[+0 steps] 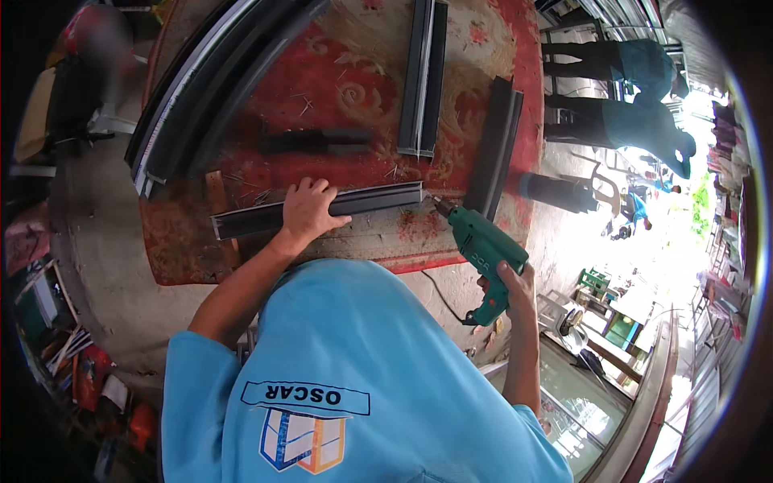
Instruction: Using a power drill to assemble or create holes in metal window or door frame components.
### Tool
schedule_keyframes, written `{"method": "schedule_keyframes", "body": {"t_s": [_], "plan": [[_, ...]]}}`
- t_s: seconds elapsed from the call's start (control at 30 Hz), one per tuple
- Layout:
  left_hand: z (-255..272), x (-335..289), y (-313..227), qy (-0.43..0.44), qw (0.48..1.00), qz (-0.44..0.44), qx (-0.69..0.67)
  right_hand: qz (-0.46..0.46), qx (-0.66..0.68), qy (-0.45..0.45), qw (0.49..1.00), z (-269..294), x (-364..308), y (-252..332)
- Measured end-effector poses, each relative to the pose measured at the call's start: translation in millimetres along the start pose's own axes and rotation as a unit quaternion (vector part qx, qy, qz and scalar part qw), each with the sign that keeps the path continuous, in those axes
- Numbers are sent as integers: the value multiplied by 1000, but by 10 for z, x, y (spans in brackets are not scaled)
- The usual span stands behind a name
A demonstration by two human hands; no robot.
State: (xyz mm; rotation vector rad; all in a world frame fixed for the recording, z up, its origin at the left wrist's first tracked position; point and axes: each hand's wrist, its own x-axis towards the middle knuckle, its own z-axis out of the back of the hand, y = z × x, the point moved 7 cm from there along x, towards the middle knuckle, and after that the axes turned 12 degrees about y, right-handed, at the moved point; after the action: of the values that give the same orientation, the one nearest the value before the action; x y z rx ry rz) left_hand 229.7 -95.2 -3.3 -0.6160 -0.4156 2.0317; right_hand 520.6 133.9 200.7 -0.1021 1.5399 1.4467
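A short dark channel-shaped profile lies near the table's front edge. My left hand grips it around its middle, with fingers over the far side and thumb pointing right. In my right hand is a green corded power drill, held by its handle and aimed left and away from me. The drill's bit points at the right end of the profile, close to it; whether they touch I cannot tell. Just beyond the drill lies another dark profile.
A red patterned carpet covers the table. Long dark profiles lie at its left, and a further dark profile lies at the back. Two people in blue shirts stand beyond the right edge. The drill's cord hangs off the front.
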Motion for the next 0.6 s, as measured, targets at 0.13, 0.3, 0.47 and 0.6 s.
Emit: {"method": "schedule_keyframes", "body": {"t_s": [0.13,0.3,0.47,0.6], "plan": [[-52,36,51,15,1000,4,-3,-39,-93,-35,994,-36,96,176],[-95,14,23,-10,1000,-12,21,-23,-158,-19,987,-141,304,267],[-143,12,40,-15,1000,-13,18,-8,-207,-7,978,-193,451,362],[-104,-62,87,1,1000,-17,4,4,-232,-3,973,-197,475,428]]}}
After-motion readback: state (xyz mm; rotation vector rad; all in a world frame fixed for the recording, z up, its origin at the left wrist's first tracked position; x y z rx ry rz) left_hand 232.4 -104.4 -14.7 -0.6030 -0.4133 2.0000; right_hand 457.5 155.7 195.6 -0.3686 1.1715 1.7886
